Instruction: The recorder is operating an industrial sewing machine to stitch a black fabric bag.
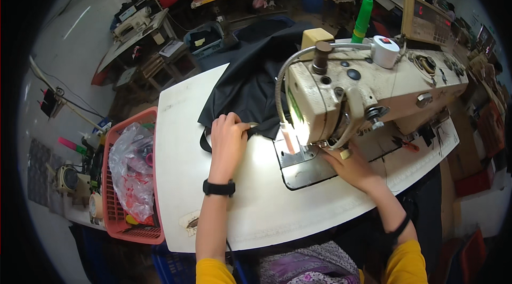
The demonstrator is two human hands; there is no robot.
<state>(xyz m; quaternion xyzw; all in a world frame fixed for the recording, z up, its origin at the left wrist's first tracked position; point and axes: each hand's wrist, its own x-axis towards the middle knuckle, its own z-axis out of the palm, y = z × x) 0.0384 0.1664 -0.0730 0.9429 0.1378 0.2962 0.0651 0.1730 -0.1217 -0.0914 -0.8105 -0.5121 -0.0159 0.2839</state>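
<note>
A white sewing machine (320, 73) stands on the pale table. Black fabric (245, 81) lies to the left of its head and drapes off the table's far edge. My left hand (228, 137) is closed on the near edge of this fabric, thumb toward the machine. A black strap loop hangs beside that hand. My right hand (349, 166) reaches under the machine head, beside the metal needle plate (301, 172); the head hides its fingertips, so what they touch does not show. The lamp on a bendable metal neck (279, 89) lights the needle area.
A pink basket (160, 177) with a clear plastic bag hugs the table's left edge. Red-handled snips (408, 145) lie on the table at right. A green thread cone (362, 20) and a control panel (425, 20) rise behind the machine. Other sewing stations stand farther back.
</note>
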